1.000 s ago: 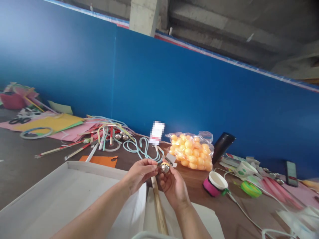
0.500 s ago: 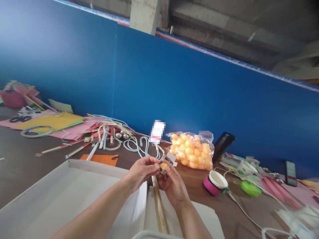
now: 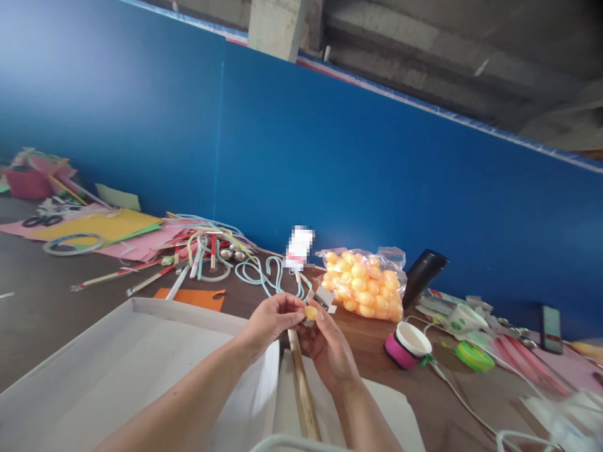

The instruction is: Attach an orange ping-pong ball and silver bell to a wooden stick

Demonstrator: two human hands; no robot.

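Note:
Between my two hands is a small round piece with a yellow face (image 3: 309, 312) and a darker, metallic-looking underside; its kind is not clear. My left hand (image 3: 268, 323) pinches its left side with thumb and forefinger. From the right, my right hand (image 3: 333, 355) grips it with the fingers curled beneath. Below the hands a wooden stick (image 3: 303, 392) lies across white card (image 3: 384, 408). A small white box (image 3: 324, 300) stands just behind the right fingertips, partly covered by them. Under my left forearm is a shallow white tray (image 3: 188, 311).
Behind the hands sit a clear bag of orange balls (image 3: 365, 285), pale blue tubing (image 3: 254, 273) and a black cylinder (image 3: 426, 273). A white cup with a magenta band (image 3: 400, 351) stands right. Coloured sheets (image 3: 103, 226) and sticks (image 3: 113, 276) lie left. A blue partition (image 3: 377, 163) rises behind.
The yellow face of the small piece now shows rounder and more fully between the fingers. Both hands keep hold of it, and the view has shifted slightly.

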